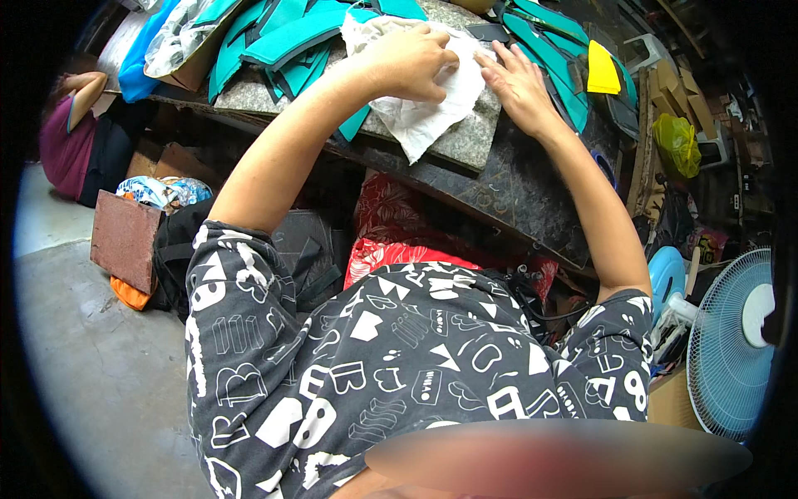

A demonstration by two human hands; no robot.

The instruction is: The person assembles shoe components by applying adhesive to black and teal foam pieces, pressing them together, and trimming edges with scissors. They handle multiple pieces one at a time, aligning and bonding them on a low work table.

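A crumpled white cloth (420, 125) lies over a speckled grey stone slab (474, 152) on the workbench. My left hand (413, 65) is on top of the cloth with its fingers bent down into it. What lies under that palm is hidden. Just right of the cloth, my right hand (517, 90) rests with its fingers stretched out, holding nothing that I can see. Curved teal pieces with black edges (299, 37) are heaped left of the cloth, and more teal strips (557, 75) lie beyond my right hand.
A yellow piece (603, 68) sits at the bench's right. A fan (731, 345) stands at the lower right, near a yellow-green plastic bag (677, 145). Another person (71, 141) sits at the far left. A brown box-like block (126, 241) stands below the bench.
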